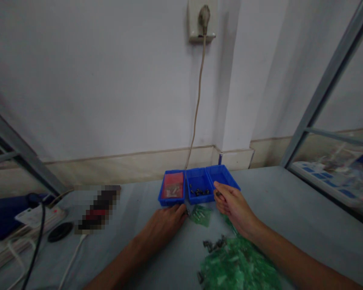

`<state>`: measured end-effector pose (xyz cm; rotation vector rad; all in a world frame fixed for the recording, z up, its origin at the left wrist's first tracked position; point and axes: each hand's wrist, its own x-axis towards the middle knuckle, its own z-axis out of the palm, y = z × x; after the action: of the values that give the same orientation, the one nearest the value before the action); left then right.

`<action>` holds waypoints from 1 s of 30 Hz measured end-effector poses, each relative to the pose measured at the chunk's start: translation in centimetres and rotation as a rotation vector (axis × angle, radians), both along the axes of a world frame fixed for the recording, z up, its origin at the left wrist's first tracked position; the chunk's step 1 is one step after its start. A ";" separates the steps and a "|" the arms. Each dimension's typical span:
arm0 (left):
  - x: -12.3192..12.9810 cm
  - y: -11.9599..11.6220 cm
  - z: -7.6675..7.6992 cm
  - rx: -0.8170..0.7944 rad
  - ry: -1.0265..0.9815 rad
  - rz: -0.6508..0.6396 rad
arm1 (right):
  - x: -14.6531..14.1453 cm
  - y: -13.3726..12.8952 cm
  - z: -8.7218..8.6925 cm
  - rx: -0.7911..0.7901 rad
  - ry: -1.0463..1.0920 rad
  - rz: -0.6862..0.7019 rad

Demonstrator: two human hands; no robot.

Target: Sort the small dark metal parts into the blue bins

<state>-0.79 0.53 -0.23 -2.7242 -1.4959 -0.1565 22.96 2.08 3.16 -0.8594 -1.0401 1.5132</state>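
My left hand rests on the table just in front of the left blue tray. Its fingers are closed, with a small dark piece at their tips, too small to name. My right hand is raised before the right blue tray, thumb and fingers pinched on a small dark metal part. Between the hands lies a small green plastic bag with slim metal pieces in it. The middle blue tray holds several small dark metal parts. Below my right forearm is a pile of green bags.
Red bags fill the left blue tray. Loose metal parts lie beside the green pile. To the left are a blurred-out dark object, a black round object and a power strip. A cord hangs down the wall.
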 end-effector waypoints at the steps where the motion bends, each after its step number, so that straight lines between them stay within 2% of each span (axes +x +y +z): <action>1: 0.0 0.0 0.0 0.000 0.000 0.000 | 0.0 0.0 0.0 0.001 0.002 0.000; 10: 0.0 -0.2 0.3 -0.016 0.002 -0.007 | -0.1 -0.2 0.1 0.016 -0.007 -0.001; 30: 0.0 0.0 -0.1 -0.007 0.002 0.015 | -0.2 -0.2 0.3 -0.005 -0.021 -0.018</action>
<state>-0.80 0.50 -0.31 -2.7172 -1.5190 -0.1491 22.76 1.87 3.46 -0.8874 -1.0412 1.4954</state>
